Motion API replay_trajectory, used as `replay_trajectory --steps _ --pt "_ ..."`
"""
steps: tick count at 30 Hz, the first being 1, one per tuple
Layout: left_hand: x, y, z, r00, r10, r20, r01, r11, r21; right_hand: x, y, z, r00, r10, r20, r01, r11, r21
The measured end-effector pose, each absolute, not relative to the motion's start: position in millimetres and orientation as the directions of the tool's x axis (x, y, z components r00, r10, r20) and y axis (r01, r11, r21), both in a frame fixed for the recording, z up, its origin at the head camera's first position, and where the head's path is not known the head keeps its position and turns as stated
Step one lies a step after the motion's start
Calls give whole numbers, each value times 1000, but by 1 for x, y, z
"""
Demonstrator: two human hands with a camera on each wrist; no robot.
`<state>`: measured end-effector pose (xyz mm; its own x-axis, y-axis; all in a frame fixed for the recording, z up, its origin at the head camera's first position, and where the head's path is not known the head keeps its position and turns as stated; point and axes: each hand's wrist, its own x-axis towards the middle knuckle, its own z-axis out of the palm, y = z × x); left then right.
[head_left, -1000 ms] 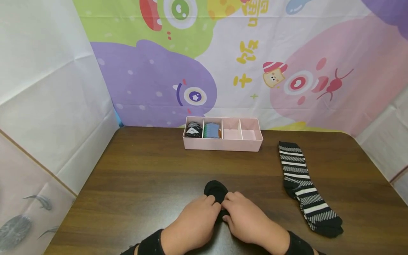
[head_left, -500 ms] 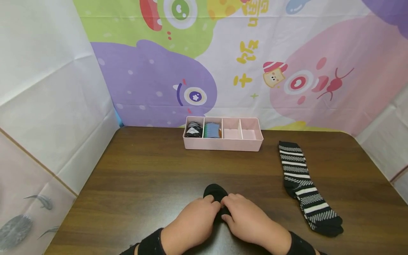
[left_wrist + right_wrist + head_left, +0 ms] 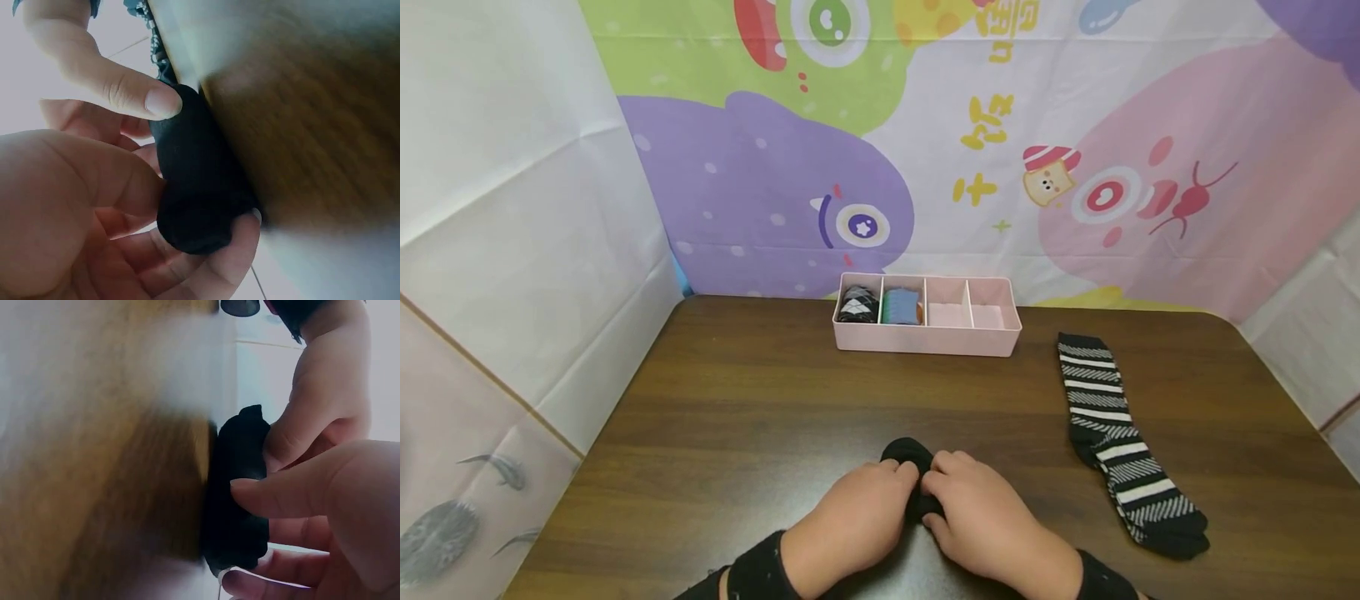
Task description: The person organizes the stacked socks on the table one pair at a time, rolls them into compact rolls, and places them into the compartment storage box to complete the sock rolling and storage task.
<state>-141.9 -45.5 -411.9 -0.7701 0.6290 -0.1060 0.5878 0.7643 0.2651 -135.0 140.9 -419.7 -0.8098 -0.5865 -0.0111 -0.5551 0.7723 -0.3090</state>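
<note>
Black cloth (image 3: 907, 451), rolled into a thick bundle, is against the brown table (image 3: 760, 375), on the near side of the pink box (image 3: 922, 340). The left hand (image 3: 859, 515) and right hand (image 3: 992, 515) both pinch it — thumbs on one face, fingers curled round it. Striped socks (image 3: 1120, 442) lie right of the box, reaching nearer. Inside the box, a diamond-patterned roll (image 3: 858, 305) sits in the leftmost compartment — a blue roll (image 3: 902, 307) in the next.

A wooden table (image 3: 737, 408) bears a pink box (image 3: 925, 340), striped socks (image 3: 1126, 454) and black fabric (image 3: 907, 451)
</note>
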Motion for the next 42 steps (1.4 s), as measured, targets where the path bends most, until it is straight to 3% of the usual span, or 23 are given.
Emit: replay_trajectory --steps 11,15,19,26,34,42 --pt "-137 -43 -409 -763 639 -100 621 767 164 -141 144 -426 -823 -566 -51 -496 759 -421" --pt "-138 -45 -412 -765 637 -94 617 767 177 -141 144 -426 -838 -540 -76 -459 773 -438" --pt "-141 -45 -414 -779 623 -73 602 775 194 -138 143 -425 -854 -520 -32 -463 786 -409" --pt "-148 -44 -414 -790 609 -65 585 782 215 -134 142 -422 -829 -556 61 -549 790 -273" --pt "-137 -48 -403 -776 629 -43 617 772 153 -134 140 -420 -837 -547 -17 -512 793 -331" --pt "-133 -45 -400 -767 641 -23 638 766 85 -134 140 -420 -829 -560 -9 -526 783 -333"
